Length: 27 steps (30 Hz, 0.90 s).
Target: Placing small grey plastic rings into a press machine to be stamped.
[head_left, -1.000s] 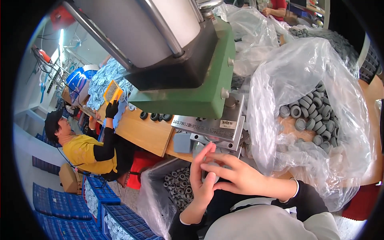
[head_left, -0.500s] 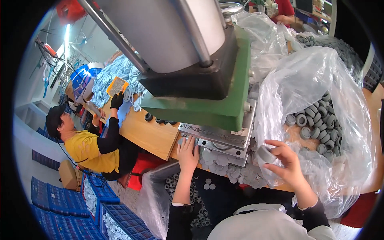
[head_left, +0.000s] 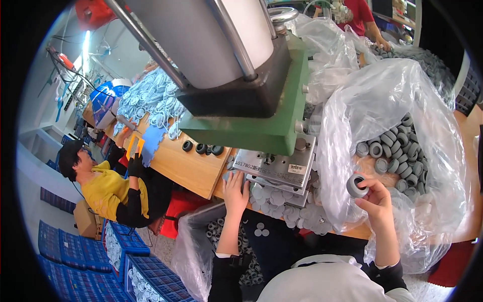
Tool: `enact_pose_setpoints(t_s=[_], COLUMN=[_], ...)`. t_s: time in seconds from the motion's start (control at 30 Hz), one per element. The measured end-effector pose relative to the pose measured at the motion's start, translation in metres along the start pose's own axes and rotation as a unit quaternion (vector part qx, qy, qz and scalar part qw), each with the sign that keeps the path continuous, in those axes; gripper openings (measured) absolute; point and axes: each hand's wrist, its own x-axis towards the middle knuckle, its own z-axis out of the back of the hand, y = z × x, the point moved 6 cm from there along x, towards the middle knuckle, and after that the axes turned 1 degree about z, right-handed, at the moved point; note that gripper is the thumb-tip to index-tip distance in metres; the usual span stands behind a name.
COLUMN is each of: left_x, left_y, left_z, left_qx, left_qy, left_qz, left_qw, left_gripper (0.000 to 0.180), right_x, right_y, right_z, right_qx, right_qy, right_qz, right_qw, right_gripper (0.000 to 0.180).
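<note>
My right hand (head_left: 376,201) pinches a thick grey rubber-like ring (head_left: 355,186) between thumb and fingers, its dark hollow side showing. It is raised in front of the clear plastic bag (head_left: 347,126), apart from the metal die. My left hand (head_left: 235,195) lies with fingers stretched out at the left end of the metal die plates (head_left: 274,168). Small grey pieces lie near its fingertips; whether it touches them I cannot tell. Over the die stands a press with a green block (head_left: 241,133) and a white cylinder (head_left: 206,45). Flat grey discs (head_left: 282,204) are heaped before the die.
Inside the bag are many grey rings (head_left: 402,156). Dark rings (head_left: 201,148) stand on the wooden table (head_left: 173,163). An open bag of ring-shaped pieces (head_left: 251,274) is below. A co-worker in yellow (head_left: 108,191) sits left; another in red (head_left: 359,17) works at the back.
My right hand has moved right with the ring and turned it, showing its hollow. My left hand stays almost still. The co-worker in yellow has lowered an orange-edged block; the one in red reaches toward grey parts.
</note>
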Motion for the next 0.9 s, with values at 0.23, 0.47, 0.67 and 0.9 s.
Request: enact_pose_setpoints(t_s=[0.23, 0.47, 0.67, 0.9], left_x=[0.008, 0.072, 0.044, -0.071], left_y=[-0.045, -0.158, -0.141, -0.04], left_z=[0.043, 0.077, 0.052, 0.079], left_qx=[-0.228, -0.391, -0.288, -0.208], left_qy=[-0.097, -0.179, -0.175, -0.265], left_qz=[-0.037, 0.009, 0.026, 0.254], left_qw=[0.968, 0.903, 0.941, 0.906], left_gripper=[0.046, 0.026, 0.034, 0.047], right_x=[-0.008, -0.001, 0.016, 0.049], right_y=[-0.001, 0.007, -0.01, -0.022], right_z=[0.02, -0.031, -0.082, -0.137], right_qx=[-0.014, -0.042, -0.168, -0.331], right_qy=[-0.006, 0.055, 0.102, 0.107], right_qz=[0.007, 0.051, 0.103, 0.154], right_qw=[1.0, 0.996, 0.975, 0.925], right_gripper=[0.035, 0.058, 0.057, 0.047])
